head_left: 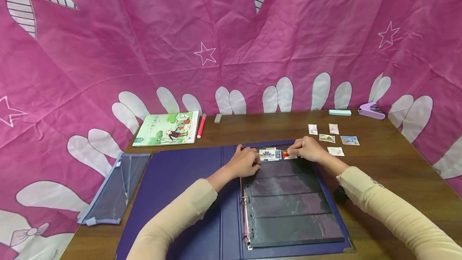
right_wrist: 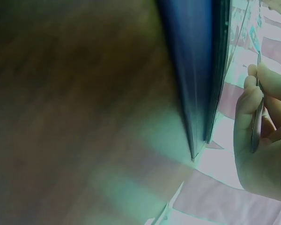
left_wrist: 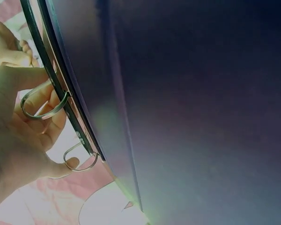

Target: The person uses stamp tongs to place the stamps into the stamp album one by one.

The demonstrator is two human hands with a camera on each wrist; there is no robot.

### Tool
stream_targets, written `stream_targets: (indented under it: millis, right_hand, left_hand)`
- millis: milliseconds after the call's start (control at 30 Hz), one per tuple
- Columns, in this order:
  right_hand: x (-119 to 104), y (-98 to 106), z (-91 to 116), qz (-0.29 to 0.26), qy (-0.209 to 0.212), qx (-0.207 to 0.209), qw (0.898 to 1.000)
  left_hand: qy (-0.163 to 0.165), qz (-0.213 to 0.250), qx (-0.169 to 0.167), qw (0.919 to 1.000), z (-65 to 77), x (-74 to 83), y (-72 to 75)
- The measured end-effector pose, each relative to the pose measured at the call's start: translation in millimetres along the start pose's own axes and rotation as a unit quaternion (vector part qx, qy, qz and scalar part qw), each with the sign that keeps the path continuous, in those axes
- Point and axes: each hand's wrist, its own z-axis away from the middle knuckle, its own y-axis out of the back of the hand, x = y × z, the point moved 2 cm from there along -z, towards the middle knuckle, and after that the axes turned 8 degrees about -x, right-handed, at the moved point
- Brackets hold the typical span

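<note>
In the head view, a black stock page (head_left: 281, 206) with clear strips lies in an open blue ring binder (head_left: 187, 196). Several stamps (head_left: 268, 155) sit in its top strip. My right hand (head_left: 309, 149) pinches slim metal tweezers (right_wrist: 258, 117), their tips pointing toward the strip. A red stamp (head_left: 285, 155) shows at the right fingertips, partly covered by them. My left hand (head_left: 245, 161) rests at the page's upper left, beside the binder rings (left_wrist: 43, 115), its fingers bent loosely and touching the page.
Several loose stamps (head_left: 327, 138) lie right of the binder. Behind them are a purple stapler (head_left: 371, 110) and a pale teal box (head_left: 340, 112). A picture book (head_left: 167, 128), a red marker (head_left: 201, 126) and a grey eraser (head_left: 218, 118) lie back left; a mesh zip pouch (head_left: 115, 187) lies left.
</note>
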Motion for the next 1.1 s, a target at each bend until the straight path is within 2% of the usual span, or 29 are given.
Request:
stream_targets:
  millis: [333, 533, 633, 767, 900, 1100]
  right_hand:
    - [1, -4, 0, -0.004, -0.003, -0.003, 1.000]
    - [-2, -3, -2, -0.004, 0.002, -0.018, 1.000]
    - [-3, -4, -5, -0.007, -0.002, -0.037, 0.999]
    - [-4, -6, -9, -0.016, -0.007, -0.070, 0.997]
    - [-5, -5, -13, -0.028, -0.003, -0.096, 0.995]
    - [-8, 0, -17, -0.043, 0.017, -0.156, 0.987]
  left_hand:
    - [0.001, 0.010, -0.014, 0.9998, 0.9, 2.0, -2.0]
    - [0.005, -0.012, 0.007, 0.9999, -0.1, 4.1, 0.0]
    - [0.011, -0.006, 0.021, 0.9997, -0.7, 1.9, 0.5]
    - [0.011, 0.015, 0.036, 0.9992, -0.6, -1.2, 1.4]
    - [0.001, 0.049, 0.034, 0.9982, -1.3, -2.1, 3.3]
    - [-0.020, 0.140, 0.021, 0.9897, -1.8, -3.6, 5.5]
